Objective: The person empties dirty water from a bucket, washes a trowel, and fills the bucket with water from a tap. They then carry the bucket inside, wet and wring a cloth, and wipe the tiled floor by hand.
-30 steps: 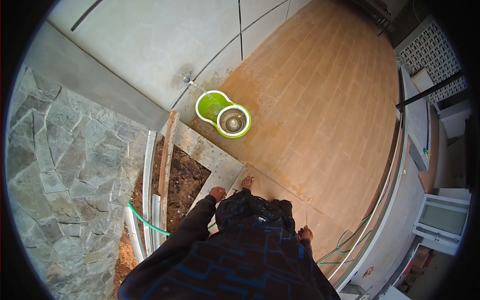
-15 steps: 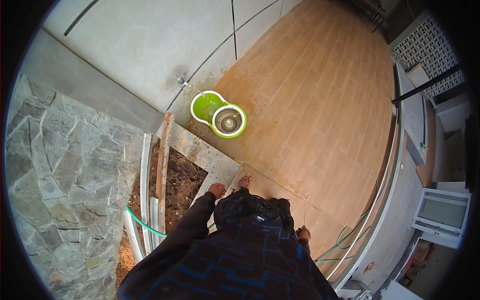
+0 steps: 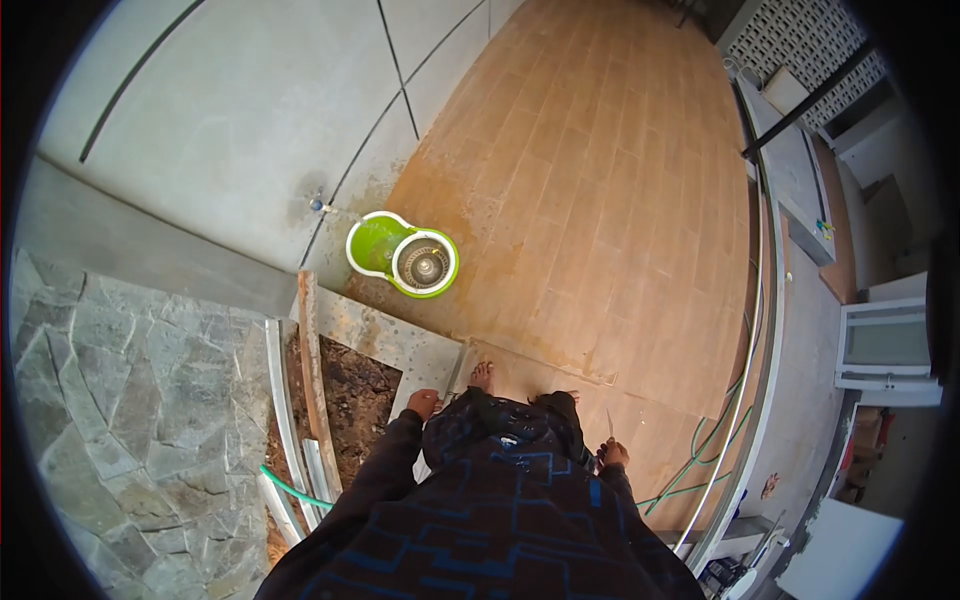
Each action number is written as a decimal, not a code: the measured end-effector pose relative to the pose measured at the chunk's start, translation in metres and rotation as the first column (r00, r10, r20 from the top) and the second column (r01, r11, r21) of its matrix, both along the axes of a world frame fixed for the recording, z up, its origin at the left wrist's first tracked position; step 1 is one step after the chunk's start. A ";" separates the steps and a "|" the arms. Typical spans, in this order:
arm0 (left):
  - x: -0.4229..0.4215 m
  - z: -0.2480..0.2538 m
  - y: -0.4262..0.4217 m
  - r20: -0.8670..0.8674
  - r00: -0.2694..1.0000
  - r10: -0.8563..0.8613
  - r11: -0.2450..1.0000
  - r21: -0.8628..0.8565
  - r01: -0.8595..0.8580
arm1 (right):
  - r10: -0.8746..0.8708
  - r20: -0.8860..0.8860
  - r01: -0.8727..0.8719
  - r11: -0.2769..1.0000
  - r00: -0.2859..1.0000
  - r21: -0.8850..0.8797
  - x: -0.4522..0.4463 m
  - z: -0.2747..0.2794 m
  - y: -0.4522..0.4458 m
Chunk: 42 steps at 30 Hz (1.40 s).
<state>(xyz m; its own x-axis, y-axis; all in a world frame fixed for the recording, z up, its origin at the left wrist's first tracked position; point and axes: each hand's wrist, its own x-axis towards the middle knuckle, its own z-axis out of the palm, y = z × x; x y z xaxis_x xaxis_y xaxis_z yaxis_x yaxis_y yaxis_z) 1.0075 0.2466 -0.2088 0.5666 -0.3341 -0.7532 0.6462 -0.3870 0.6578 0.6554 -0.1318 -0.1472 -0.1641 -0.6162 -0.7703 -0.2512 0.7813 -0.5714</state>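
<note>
1. Near the wall-side edge of the tiled floor: green spin-mop bucket, upright.
2. Already done: bucket in place, wall tap open. Under way, by judgement: inflow of water. Remaining: unclear, with fill level not readable.
3. Right hand: closed around a slender tool, well apart from bucket.
4. Left hand: curled narrow, near the concrete strip; contents, if any, impossible to tell.

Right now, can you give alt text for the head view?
Water runs from a wall tap into a green bucket on the floor ahead. The right hand holds a thin object; the left hand hangs near dirt.
</note>
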 end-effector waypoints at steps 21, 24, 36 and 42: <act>-0.077 0.280 -0.360 0.615 -0.358 -0.703 -0.263 0.243 0.934 | -0.620 -0.305 0.649 0.761 0.723 -0.006 -0.143 0.005 0.191; -0.194 0.385 -0.395 0.777 -0.529 -0.343 -0.532 0.304 0.791 | -0.697 -0.220 0.716 0.698 0.682 0.007 -0.165 0.023 0.197; -0.508 0.611 -0.347 1.000 0.024 -0.012 -0.841 -0.023 0.541 | -0.839 0.040 0.840 0.543 0.543 -0.014 -0.274 -0.070 0.166; -0.539 0.539 -0.370 0.998 -0.035 -0.057 -0.800 -0.025 0.599 | -0.767 0.087 0.765 0.641 0.636 0.065 -0.322 -0.044 0.129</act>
